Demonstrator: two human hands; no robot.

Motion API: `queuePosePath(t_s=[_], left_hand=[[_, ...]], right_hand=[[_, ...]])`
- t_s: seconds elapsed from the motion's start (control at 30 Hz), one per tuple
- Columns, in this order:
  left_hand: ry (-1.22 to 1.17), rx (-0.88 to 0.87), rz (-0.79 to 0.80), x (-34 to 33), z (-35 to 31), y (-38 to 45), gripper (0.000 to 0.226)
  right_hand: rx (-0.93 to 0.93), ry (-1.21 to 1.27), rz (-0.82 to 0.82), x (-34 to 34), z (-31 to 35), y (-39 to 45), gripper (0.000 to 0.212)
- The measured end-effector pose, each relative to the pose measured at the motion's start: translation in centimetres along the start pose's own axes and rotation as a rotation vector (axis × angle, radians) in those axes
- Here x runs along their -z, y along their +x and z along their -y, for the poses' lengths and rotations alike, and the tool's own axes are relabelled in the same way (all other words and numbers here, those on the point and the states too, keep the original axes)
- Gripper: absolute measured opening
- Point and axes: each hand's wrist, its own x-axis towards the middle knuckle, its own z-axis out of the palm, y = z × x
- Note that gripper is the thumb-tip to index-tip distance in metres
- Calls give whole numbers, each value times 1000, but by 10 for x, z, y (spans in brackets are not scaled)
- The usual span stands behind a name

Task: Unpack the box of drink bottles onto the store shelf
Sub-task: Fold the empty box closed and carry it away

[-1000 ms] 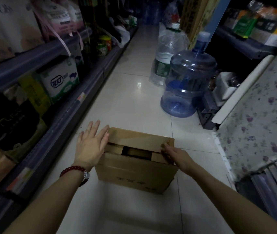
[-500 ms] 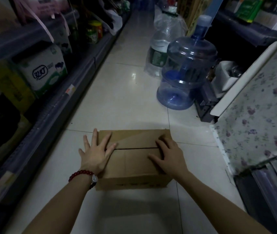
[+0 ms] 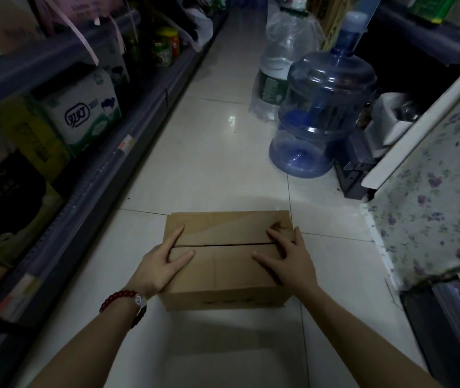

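Note:
A brown cardboard box [image 3: 223, 229] stands on the white tile floor in the aisle, its two top flaps folded down and meeting at a thin dark seam. No bottles show. My left hand [image 3: 156, 264], with a red bead bracelet on the wrist, lies at the box's left edge; forefinger and thumb rest on the top, the other fingers are hidden down the side. My right hand [image 3: 289, 260] presses on the top right with its fingers spread across the seam.
A low grey store shelf [image 3: 105, 169] runs along the left, holding a white tissue pack [image 3: 83, 110] and jars. A big blue water jug [image 3: 324, 107] and a bagged bottle [image 3: 279, 65] stand ahead on the right. A floral-covered surface [image 3: 433, 191] borders the right side.
A second ago the flaps stood partly open with a dark gap. They were pressed flat, and both hands have since slid outward toward the box's left and right edges.

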Motion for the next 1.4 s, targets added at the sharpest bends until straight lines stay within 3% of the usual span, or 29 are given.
queuePosePath(t_s=[0.3, 0.93, 1.13, 1.4], left_hand=[[-27, 88, -88, 36, -62, -24, 64], [-54, 24, -77, 365, -440, -188, 67], [-80, -17, -83, 437, -512, -226, 66], [-60, -70, -103, 488, -561, -225, 66]], right_hand=[[28, 107, -33, 53, 54, -17, 77], [21, 112, -69, 409, 418, -113, 72], [55, 118, -104, 480, 499, -135, 70], [90, 103, -141, 521, 559, -124, 73]])
